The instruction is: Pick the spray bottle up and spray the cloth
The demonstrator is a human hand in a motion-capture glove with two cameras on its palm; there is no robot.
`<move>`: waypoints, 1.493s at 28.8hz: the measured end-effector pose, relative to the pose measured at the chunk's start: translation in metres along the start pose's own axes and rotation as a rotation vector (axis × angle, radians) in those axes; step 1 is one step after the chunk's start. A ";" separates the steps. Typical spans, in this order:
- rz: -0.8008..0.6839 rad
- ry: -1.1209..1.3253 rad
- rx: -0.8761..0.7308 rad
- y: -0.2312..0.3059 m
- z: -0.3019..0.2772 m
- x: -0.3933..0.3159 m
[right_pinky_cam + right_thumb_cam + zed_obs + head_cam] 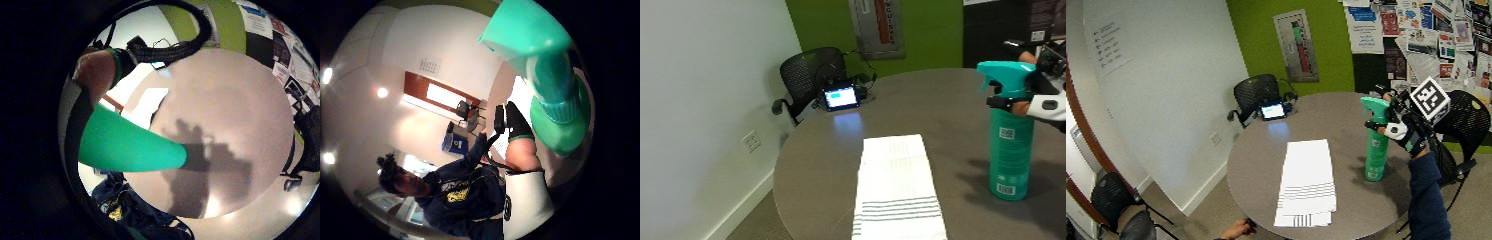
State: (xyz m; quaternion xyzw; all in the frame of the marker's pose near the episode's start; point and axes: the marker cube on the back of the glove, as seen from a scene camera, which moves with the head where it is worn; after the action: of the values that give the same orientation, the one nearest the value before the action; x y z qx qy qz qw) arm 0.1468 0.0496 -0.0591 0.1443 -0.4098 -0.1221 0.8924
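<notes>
Fingers [1014, 106] of the right hand [1039, 102] curl round the neck of the bottle [1010, 150], just below its teal spray head, so the hand grips it there. In the outside view the bottle is upright, its base at or just above the tabletop [939, 107] with a shadow close beside it; I cannot tell whether it touches. The thumb side palm view is filled by the spray head [530, 35] and collar, close against the palm, and the little finger side palm view shows the bottle's green body [130, 145] running out from the hand over the round tabletop.

Beside the bottle, apart from it and nearer the middle of the tabletop, lies the cloth [896, 187]: white, long and flat, with grey stripes toward the near end, which hangs slightly over the tabletop's edge in the wide view. The nozzle points out over the tabletop above it.

Farther off, at the tabletop's far edge, stands a small device with a lit screen [841, 97], cables trailing from it. Behind that is a black mesh chair [806, 75], then a green wall.
</notes>
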 end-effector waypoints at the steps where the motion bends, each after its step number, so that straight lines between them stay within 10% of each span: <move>1: -0.003 -0.005 -0.022 -0.002 0.000 0.001; 43: 0.062 -0.413 0.019 -0.005 -0.009 0.051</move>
State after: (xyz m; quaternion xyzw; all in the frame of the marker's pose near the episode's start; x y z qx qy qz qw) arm 0.1853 0.0298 -0.0309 0.1119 -0.5894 -0.1176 0.7913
